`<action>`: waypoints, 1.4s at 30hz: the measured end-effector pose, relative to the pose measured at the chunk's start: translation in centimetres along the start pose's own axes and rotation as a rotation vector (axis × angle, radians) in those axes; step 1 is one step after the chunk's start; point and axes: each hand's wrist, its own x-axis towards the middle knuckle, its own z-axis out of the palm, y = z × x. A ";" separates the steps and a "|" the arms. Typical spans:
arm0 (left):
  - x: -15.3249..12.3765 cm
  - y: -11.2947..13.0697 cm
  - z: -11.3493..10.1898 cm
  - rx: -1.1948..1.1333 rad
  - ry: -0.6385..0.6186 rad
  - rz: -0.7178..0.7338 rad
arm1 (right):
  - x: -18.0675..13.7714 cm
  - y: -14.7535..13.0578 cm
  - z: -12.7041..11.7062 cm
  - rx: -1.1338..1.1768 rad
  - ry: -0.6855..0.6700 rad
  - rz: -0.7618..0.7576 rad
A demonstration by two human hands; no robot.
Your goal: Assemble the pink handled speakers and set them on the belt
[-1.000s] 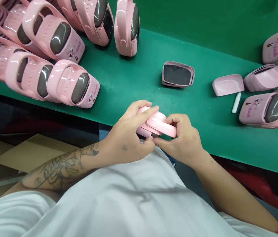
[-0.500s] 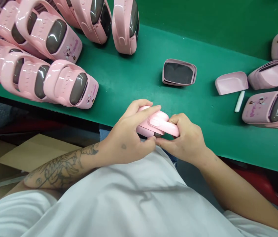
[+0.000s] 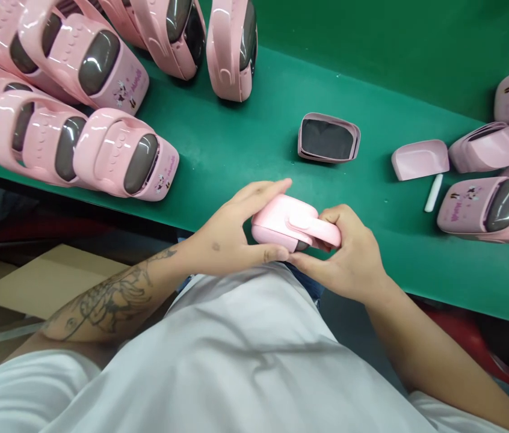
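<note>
Between my hands, just over the table's near edge, is a pink plastic housing (image 3: 284,219) with a loop handle and a dark window, tipped on its side. My left hand (image 3: 230,231) spans its left end, fingers along the far side and thumb against the near side. A gap shows between the palm and the housing. My right hand (image 3: 349,252) is closed around the handle end, with its thumb by the dark window (image 3: 302,245). The fingertips under the housing are hidden.
Several similar pink housings (image 3: 123,156) stand at the left. A dark-centred pink frame (image 3: 328,138) lies on the green table (image 3: 245,144). Toward the right are a pink cover (image 3: 420,160), a white stick (image 3: 434,192) and another printed housing (image 3: 484,204). An open cardboard box (image 3: 47,282) is lower left.
The housing has shifted slightly right with my right hand. My left hand has opened wider around it, its thumb now stretched along the near side, exposing more of the housing's left end.
</note>
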 end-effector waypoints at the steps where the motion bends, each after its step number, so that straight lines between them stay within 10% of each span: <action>1: 0.1 -0.8 -0.2 -0.077 -0.037 -0.009 | 0.0 0.2 -0.1 0.012 -0.008 0.021; 11: -0.1 -2.4 1.8 -0.668 -0.003 -0.078 | -0.8 0.3 -0.7 0.065 -0.073 0.110; 26: -0.6 -3.5 2.7 -0.003 -0.129 0.330 | -1.4 -2.8 -2.4 -0.097 -0.245 0.068; 32: -0.7 -4.5 5.1 0.046 0.071 0.506 | -1.0 -3.2 -2.0 -0.082 -0.216 0.154; 42: -0.7 -3.8 6.4 -0.236 0.306 0.411 | 0.2 -4.3 -1.3 -0.051 -0.171 0.164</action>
